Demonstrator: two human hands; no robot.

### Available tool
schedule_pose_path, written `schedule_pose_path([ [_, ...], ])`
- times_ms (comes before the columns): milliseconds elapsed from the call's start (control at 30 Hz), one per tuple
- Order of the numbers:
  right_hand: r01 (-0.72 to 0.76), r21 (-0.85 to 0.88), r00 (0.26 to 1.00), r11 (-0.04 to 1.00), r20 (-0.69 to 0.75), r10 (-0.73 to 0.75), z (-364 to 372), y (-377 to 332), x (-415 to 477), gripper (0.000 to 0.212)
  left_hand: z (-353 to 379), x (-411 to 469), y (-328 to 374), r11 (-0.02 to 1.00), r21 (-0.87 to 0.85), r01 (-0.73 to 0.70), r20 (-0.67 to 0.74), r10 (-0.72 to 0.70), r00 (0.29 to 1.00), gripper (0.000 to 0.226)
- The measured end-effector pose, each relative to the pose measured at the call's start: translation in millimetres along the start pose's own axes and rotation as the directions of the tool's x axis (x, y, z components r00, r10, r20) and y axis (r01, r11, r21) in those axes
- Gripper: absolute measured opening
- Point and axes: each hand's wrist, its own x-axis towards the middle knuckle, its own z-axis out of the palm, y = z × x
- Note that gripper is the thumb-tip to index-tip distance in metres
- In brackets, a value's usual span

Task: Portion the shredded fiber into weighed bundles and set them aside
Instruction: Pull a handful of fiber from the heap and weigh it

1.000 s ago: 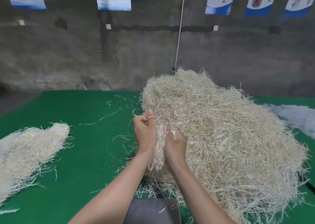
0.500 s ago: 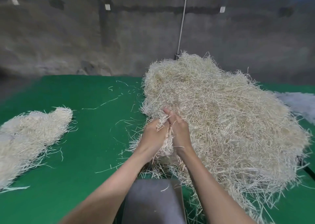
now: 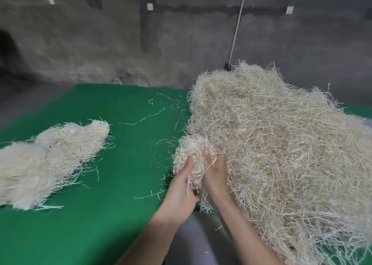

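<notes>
Left hand [image 3: 181, 186] and right hand [image 3: 216, 174] clasp one fiber clump [image 3: 191, 147] against the large pile [image 3: 281, 143]; portioned fiber [image 3: 50, 156] lies well left.

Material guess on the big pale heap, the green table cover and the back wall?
Heap: thin, stiff, matte cream strands, likely shredded plant fiber or wood. Green cover: matte, felt-like cloth, no glare; could be a mat. Wall: rough grey concrete or plaster, stained and patchy.

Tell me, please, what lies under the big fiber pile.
The green table cover shows left of the fiber pile, a grey surface at its near corner; anything beneath its middle is hidden.
</notes>
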Motion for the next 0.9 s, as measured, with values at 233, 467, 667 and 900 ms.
schedule_pose_path([
  [233,0.088,-0.046,0.996,0.995,-0.004,-0.088,27.4,16.0,-14.9,0.02,-47.3,10.1,20.5,0.944,0.305,-0.123,-0.242,0.202,0.949,0.025],
  [467,-0.083,0.043,0.995,0.996,-0.048,0.085,91.6,12.2,18.0,0.049,-94.7,12.0,44.2,0.975,-0.137,-0.177,-0.161,0.154,0.975,0.087],
  [667,-0.075,-0.095,0.962,0.993,0.254,0.097,176.2,40.6,13.3,0.002,-153.4,22.7,70.4,0.901,0.164,-0.402,-0.399,0.433,0.808,0.037],
  [900,-0.052,-0.284,0.781,0.958,0.587,0.216,215.8,69.6,33.4,0.057,-226.3,60.6,122.3,0.887,0.4,-0.232,-0.635,0.451,0.628,0.059],
])
